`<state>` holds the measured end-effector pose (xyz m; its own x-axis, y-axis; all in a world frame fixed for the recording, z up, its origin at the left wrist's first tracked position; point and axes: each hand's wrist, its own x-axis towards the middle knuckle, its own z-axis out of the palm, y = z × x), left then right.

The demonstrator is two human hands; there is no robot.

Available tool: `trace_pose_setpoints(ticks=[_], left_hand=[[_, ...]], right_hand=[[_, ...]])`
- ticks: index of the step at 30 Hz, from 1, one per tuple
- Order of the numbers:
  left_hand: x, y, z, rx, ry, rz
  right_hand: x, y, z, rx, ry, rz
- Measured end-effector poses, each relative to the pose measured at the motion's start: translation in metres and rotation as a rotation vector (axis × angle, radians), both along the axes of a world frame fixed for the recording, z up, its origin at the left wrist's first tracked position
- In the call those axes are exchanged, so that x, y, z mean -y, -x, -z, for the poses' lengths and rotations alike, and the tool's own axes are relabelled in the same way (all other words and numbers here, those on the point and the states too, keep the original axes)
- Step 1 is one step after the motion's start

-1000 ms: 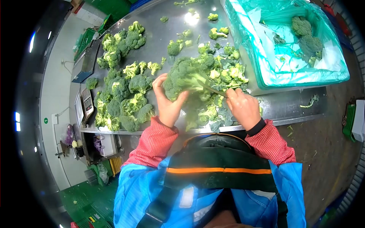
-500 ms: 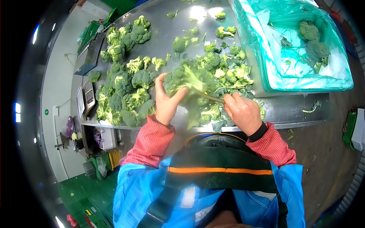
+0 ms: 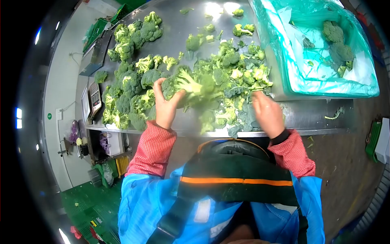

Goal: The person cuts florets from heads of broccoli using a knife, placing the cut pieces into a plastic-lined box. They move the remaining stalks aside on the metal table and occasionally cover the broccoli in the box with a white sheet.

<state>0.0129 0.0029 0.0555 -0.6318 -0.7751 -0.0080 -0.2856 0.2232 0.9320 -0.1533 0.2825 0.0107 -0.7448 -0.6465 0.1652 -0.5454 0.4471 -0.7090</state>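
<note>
My left hand (image 3: 166, 103) is closed around a broccoli head (image 3: 189, 83), its pale cut stem turned to the right. My right hand (image 3: 269, 113) is a closed, slightly blurred fist at the right edge of the trimmings; the thin-bladed knife it held is barely visible now, its blade lost among the greens. Between and beyond my hands lies a heap of broccoli trimmings and leaves (image 3: 237, 97). Left of my left hand, a pile of broccoli florets (image 3: 130, 95) rests on the metal table, and another cluster of florets (image 3: 138, 34) sits further back.
A crate lined with green plastic (image 3: 284, 77) stands at the right, with some broccoli (image 3: 339, 51) inside. At the table's left are a scale with a keypad (image 3: 94, 97) and a metal box (image 3: 95, 57). The table's front edge (image 3: 183, 132) runs before my body.
My right hand has moved right and slightly down, away from the broccoli. My left hand has shifted a little left with the broccoli head. The knife blade no longer shows clearly.
</note>
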Motion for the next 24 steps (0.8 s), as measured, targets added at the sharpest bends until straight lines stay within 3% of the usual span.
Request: trace_pose_setpoints(ticks=[4, 5, 7, 10, 11, 12, 15, 16, 19, 22, 23, 24], left_hand=[[-0.023, 0.010, -0.005, -0.265, -0.321, 0.074], [-0.031, 0.012, -0.006, -0.304, -0.393, 0.096], [-0.041, 0.016, 0.001, -0.299, -0.270, 0.139], [-0.056, 0.021, 0.016, -0.280, 0.024, 0.252], [-0.058, 0.019, 0.019, -0.270, 0.033, 0.291], [-0.058, 0.017, 0.022, -0.257, 0.042, 0.329], [-0.049, 0.015, 0.022, -0.360, -0.421, 0.386], [-0.055, 0.019, 0.008, -0.394, -0.604, 0.377], [-0.056, 0.022, -0.003, -0.188, -0.599, 0.366], [-0.046, 0.019, 0.012, -0.137, -0.481, 0.365], [-0.043, 0.019, 0.015, -0.132, -0.288, 0.344], [-0.041, 0.021, 0.009, -0.138, -0.284, 0.332]], right_hand=[[0.032, -0.018, -0.002, 0.481, 0.292, -0.107], [0.032, -0.016, -0.003, 0.783, 0.333, -0.131], [0.035, -0.010, -0.024, 1.388, 0.411, -0.168], [0.052, -0.012, -0.029, 1.411, 0.356, -0.085], [0.054, -0.015, -0.034, 1.372, 0.516, -0.055], [0.052, -0.014, -0.033, 1.345, 0.513, -0.072], [0.043, -0.007, -0.032, 1.278, 0.442, -0.103], [0.044, -0.011, -0.027, 1.112, 0.456, -0.134], [0.048, -0.020, -0.031, 0.715, 0.405, -0.195], [0.044, -0.013, -0.026, 0.602, 0.358, -0.175], [0.040, -0.012, -0.026, 0.466, 0.284, -0.108], [0.034, -0.010, -0.026, 0.330, 0.251, -0.111]])
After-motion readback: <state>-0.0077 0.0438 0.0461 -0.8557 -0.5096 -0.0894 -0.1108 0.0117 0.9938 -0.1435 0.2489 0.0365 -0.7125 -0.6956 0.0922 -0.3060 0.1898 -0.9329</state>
